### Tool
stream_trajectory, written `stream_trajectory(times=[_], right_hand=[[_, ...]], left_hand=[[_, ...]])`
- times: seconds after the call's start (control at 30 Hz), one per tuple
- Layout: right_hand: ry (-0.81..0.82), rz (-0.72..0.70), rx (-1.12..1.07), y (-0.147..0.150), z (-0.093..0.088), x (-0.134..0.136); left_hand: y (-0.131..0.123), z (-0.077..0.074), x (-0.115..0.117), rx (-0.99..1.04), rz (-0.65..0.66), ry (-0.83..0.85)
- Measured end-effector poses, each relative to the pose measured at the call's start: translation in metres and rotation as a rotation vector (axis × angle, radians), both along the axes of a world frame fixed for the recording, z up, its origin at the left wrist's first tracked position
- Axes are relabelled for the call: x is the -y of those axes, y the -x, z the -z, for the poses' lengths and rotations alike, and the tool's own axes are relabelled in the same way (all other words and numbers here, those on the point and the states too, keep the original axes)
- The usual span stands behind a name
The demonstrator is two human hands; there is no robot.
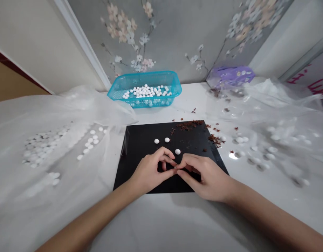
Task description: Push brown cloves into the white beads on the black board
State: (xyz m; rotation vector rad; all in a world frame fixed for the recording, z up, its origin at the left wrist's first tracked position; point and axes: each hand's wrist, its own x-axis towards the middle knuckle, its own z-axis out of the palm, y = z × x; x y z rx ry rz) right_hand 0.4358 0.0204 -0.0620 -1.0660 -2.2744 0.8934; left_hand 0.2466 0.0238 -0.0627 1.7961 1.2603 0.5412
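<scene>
Over the black board (135, 161), my left hand (152, 168) and my right hand (207, 175) meet at the fingertips. Both are closed in a pinch around a small white ball (175, 167), mostly hidden by the fingers. Which hand bears it more firmly is hard to tell. Just beyond the fingertips lies a loose white ball (177, 151). Two others, a white ball (167, 140) and another white ball (156, 141), rest farther up the board. Small reddish-brown branched pieces (189, 125) are heaped along the board's far right edge.
A turquoise plastic basket (144, 103) with many white balls stands against the flowered wall. Clear plastic sheeting (80, 105) with white balls spreads at left. More clear plastic (290, 108) with scattered balls lies at right, beside a purple packet (233, 75).
</scene>
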Motion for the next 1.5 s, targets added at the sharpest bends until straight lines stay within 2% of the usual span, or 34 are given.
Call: stream_trajectory(times=[0.17,0.23,0.3,0.33,0.4,0.5,0.57,0.7,0.8,0.87,0.93,1.0,1.07,1.17,1.3,1.37,1.43,1.5], right_hand=[[-0.006,-0.015,-0.009,-0.001,0.001,-0.002],[-0.022,-0.037,-0.063,-0.004,0.001,-0.004],[-0.073,0.0,-0.122,-0.009,0.0,-0.009],[-0.117,0.065,-0.135,-0.012,0.0,-0.012],[-0.224,0.293,-0.09,-0.02,0.0,-0.02],[-0.344,0.665,0.124,-0.031,0.005,-0.031],[-0.375,0.772,0.265,-0.035,0.01,-0.035],[-0.389,0.747,0.367,-0.038,0.019,-0.035],[-0.383,0.729,0.341,-0.038,0.022,-0.035],[-0.355,0.738,0.309,-0.038,0.023,-0.036],[-0.323,0.755,0.279,-0.038,0.024,-0.037],[-0.306,0.76,0.254,-0.039,0.025,-0.038],[-0.291,0.753,0.234,-0.039,0.025,-0.038],[-0.244,0.748,0.228,-0.038,0.024,-0.037],[-0.233,0.756,0.266,-0.035,0.019,-0.034],[-0.26,0.77,0.256,-0.033,0.017,-0.033],[-0.29,0.778,0.203,-0.031,0.015,-0.031],[-0.291,0.77,0.11,-0.029,0.015,-0.029]], left_hand=[[0.0,0.0,0.0,-0.038,0.019,-0.031],[-0.001,0.0,0.0,-0.071,0.045,-0.075],[0.0,0.0,0.002,-0.096,0.069,-0.151],[0.0,0.0,0.002,-0.098,0.067,-0.194],[0.0,0.0,0.003,-0.086,0.011,-0.273],[0.001,0.0,0.004,-0.082,-0.125,-0.308],[0.001,0.0,0.004,-0.104,-0.185,-0.292],[0.0,0.003,0.004,-0.149,-0.235,-0.286],[0.006,-0.008,-0.002,-0.173,-0.273,-0.358],[0.018,-0.027,-0.01,-0.262,-0.292,-0.417],[0.038,-0.053,-0.02,-0.491,-0.298,-0.412],[0.063,-0.077,-0.032,-0.755,-0.317,-0.309],[0.088,-0.091,-0.042,-0.913,-0.426,-0.175],[0.117,-0.089,-0.053,-1.009,-0.487,-0.124],[0.136,-0.066,-0.061,-1.035,-0.396,-0.086],[0.139,-0.061,-0.063,-1.039,-0.377,-0.077],[0.138,-0.064,-0.063,-1.071,-0.365,-0.094],[0.132,-0.073,-0.06,-1.123,-0.359,-0.128]])
